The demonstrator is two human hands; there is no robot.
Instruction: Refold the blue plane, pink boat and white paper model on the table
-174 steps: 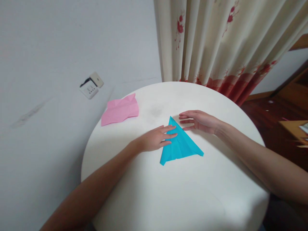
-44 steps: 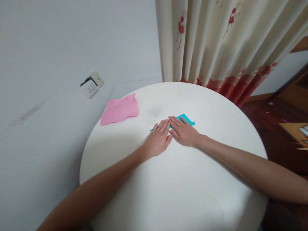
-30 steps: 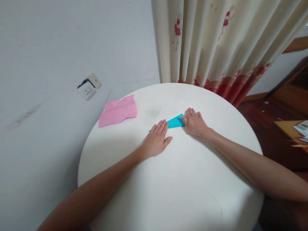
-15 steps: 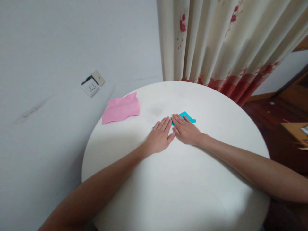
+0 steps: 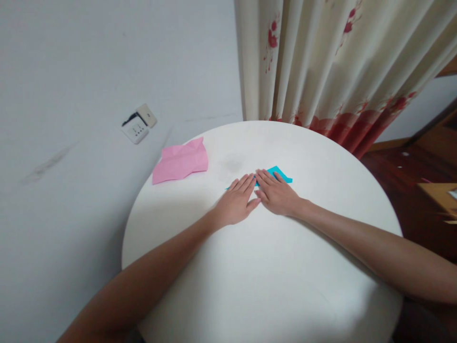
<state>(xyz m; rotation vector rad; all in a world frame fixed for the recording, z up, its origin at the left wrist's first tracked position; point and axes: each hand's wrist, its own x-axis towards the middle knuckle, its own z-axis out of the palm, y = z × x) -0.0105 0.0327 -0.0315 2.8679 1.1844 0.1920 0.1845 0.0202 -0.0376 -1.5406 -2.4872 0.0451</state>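
A folded piece of blue paper [image 5: 284,176] lies on the white round table [image 5: 250,276], mostly covered by my two hands. My left hand [image 5: 235,202] rests flat over the paper's left part, fingers stretched out and pointing away from me. Over its middle lies my right hand [image 5: 276,193], also flat, with the fingers angled to the left. The fingertips of both hands nearly meet. One blue corner shows past the right hand, and a thin tip peeks out at the left. How the paper is folded underneath is hidden.
A creased pink sheet of paper [image 5: 181,161] lies at the table's far left edge. Behind it, a wall socket [image 5: 134,129] is set in the white wall. A cream curtain with red flowers [image 5: 303,62] hangs behind the table. Wooden furniture [image 5: 439,197] stands at the right.
Both hands stay flat on the blue paper in almost the same place. The whole view has shifted very slightly.
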